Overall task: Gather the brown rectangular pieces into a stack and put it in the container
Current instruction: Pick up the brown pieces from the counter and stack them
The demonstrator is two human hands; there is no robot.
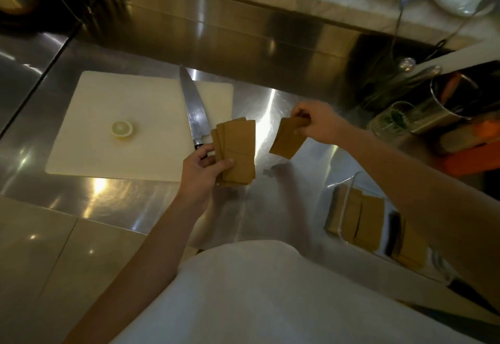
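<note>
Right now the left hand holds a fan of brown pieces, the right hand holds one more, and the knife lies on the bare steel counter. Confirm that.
Not quite: the head view shows the knife lying on the white cutting board, not bare steel. The left hand and right hand are as stated.

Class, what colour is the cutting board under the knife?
Pale cream, plain: the cutting board, best in the head view.

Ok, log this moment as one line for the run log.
left hand: holds fanned brown pieces | right hand: holds one brown piece | clear container: some pieces inside | stacking unfinished
</note>
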